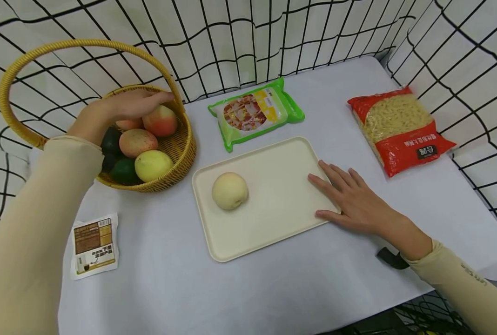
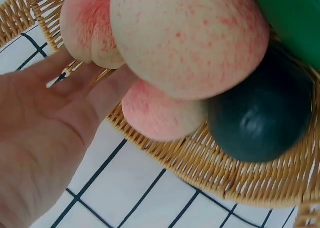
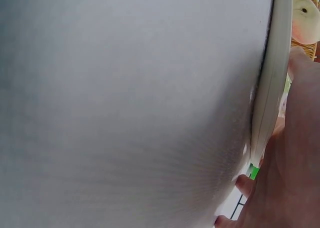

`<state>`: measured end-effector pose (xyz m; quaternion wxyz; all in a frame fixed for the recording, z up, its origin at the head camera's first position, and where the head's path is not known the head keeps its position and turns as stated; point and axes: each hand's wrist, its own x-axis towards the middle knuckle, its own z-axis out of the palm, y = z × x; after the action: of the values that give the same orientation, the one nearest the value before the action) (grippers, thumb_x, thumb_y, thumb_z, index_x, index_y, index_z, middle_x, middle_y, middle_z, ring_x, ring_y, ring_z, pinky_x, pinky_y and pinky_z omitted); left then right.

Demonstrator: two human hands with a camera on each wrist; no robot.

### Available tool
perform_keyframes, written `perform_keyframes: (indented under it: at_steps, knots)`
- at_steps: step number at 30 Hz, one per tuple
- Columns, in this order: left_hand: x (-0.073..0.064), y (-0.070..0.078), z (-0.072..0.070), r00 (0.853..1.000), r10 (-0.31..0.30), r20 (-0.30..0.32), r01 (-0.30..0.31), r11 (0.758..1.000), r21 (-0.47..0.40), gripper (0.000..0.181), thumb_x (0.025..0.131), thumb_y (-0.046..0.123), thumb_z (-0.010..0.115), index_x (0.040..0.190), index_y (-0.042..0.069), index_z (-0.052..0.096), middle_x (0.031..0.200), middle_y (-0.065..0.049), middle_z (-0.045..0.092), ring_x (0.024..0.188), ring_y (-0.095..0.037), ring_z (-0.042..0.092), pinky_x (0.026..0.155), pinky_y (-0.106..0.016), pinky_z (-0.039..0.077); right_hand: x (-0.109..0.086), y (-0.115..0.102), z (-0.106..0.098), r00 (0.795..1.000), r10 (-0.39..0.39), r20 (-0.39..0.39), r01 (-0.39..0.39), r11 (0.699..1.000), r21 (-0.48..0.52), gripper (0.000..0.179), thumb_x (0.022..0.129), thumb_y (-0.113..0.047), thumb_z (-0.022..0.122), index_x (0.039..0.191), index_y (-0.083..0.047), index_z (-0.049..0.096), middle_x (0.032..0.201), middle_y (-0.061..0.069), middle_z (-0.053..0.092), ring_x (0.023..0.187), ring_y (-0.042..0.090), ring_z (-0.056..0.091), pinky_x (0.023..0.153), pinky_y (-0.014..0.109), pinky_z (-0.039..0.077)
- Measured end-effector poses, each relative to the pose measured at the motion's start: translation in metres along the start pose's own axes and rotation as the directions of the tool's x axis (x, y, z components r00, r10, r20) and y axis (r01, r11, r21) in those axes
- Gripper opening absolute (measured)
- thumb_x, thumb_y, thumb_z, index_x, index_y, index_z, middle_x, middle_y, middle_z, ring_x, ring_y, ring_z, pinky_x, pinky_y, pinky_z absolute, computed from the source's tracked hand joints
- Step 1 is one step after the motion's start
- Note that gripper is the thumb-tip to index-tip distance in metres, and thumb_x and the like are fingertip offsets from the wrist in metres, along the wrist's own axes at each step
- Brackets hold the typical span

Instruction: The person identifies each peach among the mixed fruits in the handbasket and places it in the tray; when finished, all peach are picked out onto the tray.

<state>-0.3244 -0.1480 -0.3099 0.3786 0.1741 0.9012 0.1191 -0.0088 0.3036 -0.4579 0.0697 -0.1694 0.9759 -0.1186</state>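
My left hand (image 1: 133, 104) reaches into a yellow wicker basket (image 1: 185, 158), over the fruit at the back. In the left wrist view its fingers extend among pink-flecked peaches (image 2: 190, 43); the fingertips are hidden behind the fruit. A dark green fruit (image 2: 257, 108) lies beside them. The right hand (image 1: 357, 204) rests with spread fingers on the right edge of a cream tray (image 1: 273, 214). Toward the tray's left side sits a pale round fruit (image 1: 229, 190). The right wrist view shows the thumb side of that hand against the tray rim (image 3: 272, 83).
Beyond the tray lies a green food packet (image 1: 254, 114). A red bag of pasta (image 1: 399, 130) is at the right. A small white and brown packet (image 1: 95, 246) lies front left of the basket. Black wire mesh (image 1: 269, 37) borders the white table. The basket's tall handle (image 1: 93, 43) arches over the left forearm.
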Motion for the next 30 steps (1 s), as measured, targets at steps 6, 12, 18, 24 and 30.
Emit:
perform_keyframes:
  at_steps: [6, 12, 18, 24, 30]
  knots:
    - [0.005, -0.001, 0.006, 0.997, 0.019, 0.072, -0.013, 0.997, -0.079, 0.083, 0.105, 0.063, 0.022, 0.168, 0.01, 0.025, 0.173, -0.024, 0.023, 0.157, -0.044, 0.025, 0.127, -0.069, 0.022, 0.001, -0.001, 0.0, 1.0, -0.018, -0.012, 0.018, 1.0, -0.001, 0.094, 0.094, -0.058, 0.07, 0.171, -0.031, 0.023, 0.181, 0.01, 0.011, 0.161, 0.037, 0.023, 0.125, 0.075, 0.022]
    - [0.011, 0.002, 0.011, 0.996, 0.074, 0.054, -0.079, 0.993, 0.089, 0.076, 0.104, 0.043, 0.037, 0.167, 0.003, 0.022, 0.163, -0.026, 0.036, 0.141, -0.041, 0.04, 0.118, -0.064, 0.034, 0.001, 0.0, -0.001, 0.999, -0.036, -0.041, 0.035, 0.999, -0.022, 0.094, 0.093, -0.057, 0.07, 0.171, -0.031, 0.024, 0.18, 0.011, 0.014, 0.159, 0.038, 0.025, 0.123, 0.076, 0.025]
    - [0.014, 0.002, 0.017, 0.994, 0.099, 0.038, -0.105, 0.974, 0.2, 0.087, 0.099, 0.032, 0.059, 0.163, -0.005, 0.015, 0.161, -0.036, 0.032, 0.145, -0.05, 0.036, 0.122, -0.07, 0.029, 0.0, 0.001, 0.0, 0.999, -0.03, -0.038, 0.029, 0.999, -0.019, 0.094, 0.093, -0.057, 0.071, 0.17, -0.03, 0.025, 0.18, 0.012, 0.015, 0.159, 0.038, 0.026, 0.123, 0.076, 0.025]
    - [0.022, -0.003, 0.026, 0.99, 0.142, -0.019, -0.133, 0.962, 0.239, 0.094, 0.092, 0.023, 0.076, 0.158, -0.011, 0.019, 0.158, -0.04, 0.033, 0.149, -0.057, 0.032, 0.124, -0.07, 0.029, 0.0, 0.001, 0.001, 1.0, -0.012, -0.016, 0.011, 1.0, -0.012, 0.094, 0.093, -0.058, 0.07, 0.171, -0.031, 0.024, 0.181, 0.011, 0.013, 0.161, 0.037, 0.024, 0.126, 0.075, 0.022]
    - [0.021, -0.004, 0.027, 0.982, 0.18, -0.049, -0.162, 0.954, 0.251, 0.091, 0.092, 0.021, 0.079, 0.157, -0.009, 0.022, 0.156, -0.039, 0.036, 0.147, -0.056, 0.035, 0.123, -0.07, 0.031, 0.0, 0.002, 0.0, 1.0, -0.008, -0.007, 0.008, 1.0, -0.007, 0.094, 0.093, -0.059, 0.07, 0.171, -0.03, 0.025, 0.181, 0.011, 0.012, 0.161, 0.037, 0.023, 0.126, 0.075, 0.021]
